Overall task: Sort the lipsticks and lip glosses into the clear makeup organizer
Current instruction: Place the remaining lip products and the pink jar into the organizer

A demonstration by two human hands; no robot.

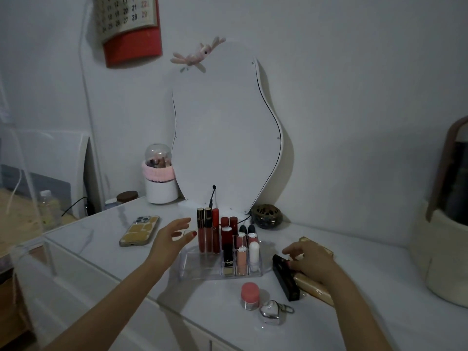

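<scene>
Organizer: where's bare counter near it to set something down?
Free: the patch between the phone and organizer, under the left hand, and the near-left edge. Crowded: right of it, around the right hand, black lipstick box, pink-lidded jar and heart keychain.

Clear makeup organizer (195,271) on a white tabletop (121,252), holding upright lip glosses (208,230) and lipsticks (241,257). Left hand (172,236) hovers spread beside it. Right hand (312,262) rests on a dark lipstick tube (285,281) lying flat.
</scene>
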